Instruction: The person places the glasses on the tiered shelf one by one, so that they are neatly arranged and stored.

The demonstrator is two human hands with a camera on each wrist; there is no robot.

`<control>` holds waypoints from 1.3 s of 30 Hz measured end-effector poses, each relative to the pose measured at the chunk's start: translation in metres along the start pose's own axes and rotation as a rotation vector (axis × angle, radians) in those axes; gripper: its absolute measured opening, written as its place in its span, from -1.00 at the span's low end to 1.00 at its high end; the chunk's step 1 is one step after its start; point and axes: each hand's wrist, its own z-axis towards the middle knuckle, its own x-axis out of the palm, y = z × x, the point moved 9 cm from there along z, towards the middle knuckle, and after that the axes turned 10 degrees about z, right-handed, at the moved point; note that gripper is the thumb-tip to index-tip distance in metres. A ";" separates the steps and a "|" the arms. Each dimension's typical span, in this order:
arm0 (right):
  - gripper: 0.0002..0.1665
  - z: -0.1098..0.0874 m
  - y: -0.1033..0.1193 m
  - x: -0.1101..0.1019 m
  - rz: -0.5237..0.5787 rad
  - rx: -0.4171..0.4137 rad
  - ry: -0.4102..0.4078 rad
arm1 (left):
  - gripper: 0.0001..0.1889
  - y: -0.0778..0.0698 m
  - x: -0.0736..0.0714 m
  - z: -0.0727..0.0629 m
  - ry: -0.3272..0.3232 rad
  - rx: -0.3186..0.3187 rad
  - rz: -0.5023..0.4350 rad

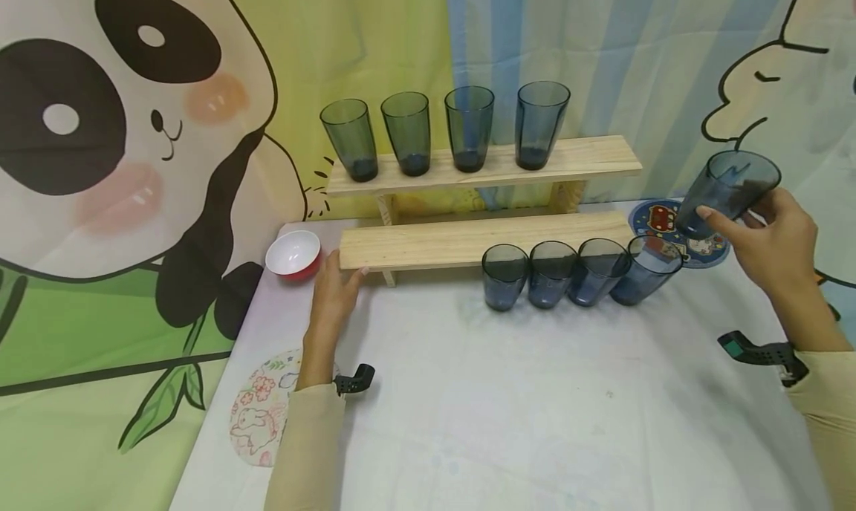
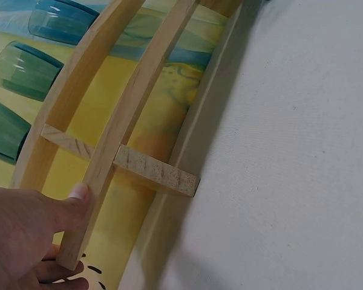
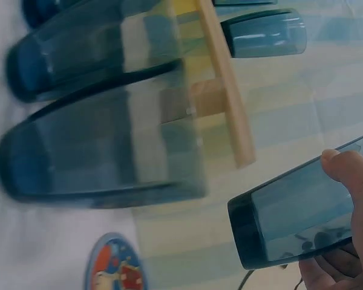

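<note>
My right hand [image 1: 782, 240] grips a blue-grey glass tumbler [image 1: 718, 195] in the air at the right, tilted, with its rim up. In the right wrist view the thumb lies along one side of this tumbler [image 3: 290, 214] and the fingers curl round the other. My left hand [image 1: 331, 295] holds the left end of the lower board of a two-tier wooden shelf [image 1: 414, 247]. The left wrist view shows the thumb [image 2: 78, 192] on the board's front face, fingertips on its other side. Several like tumblers [image 1: 470, 128] stand on the upper board.
In front of the lower board, several more tumblers [image 1: 551, 277] stand in a row on the white table [image 1: 468, 407]. A blue round mat [image 1: 712, 252] lies at the back right. At the left are a red-and-white bowl [image 1: 293, 252] and a patterned round mat [image 1: 257, 414].
</note>
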 end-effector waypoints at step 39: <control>-0.39 0.098 0.123 0.118 0.283 -0.049 0.273 | -0.27 -0.001 -0.003 -0.002 -0.012 0.009 -0.009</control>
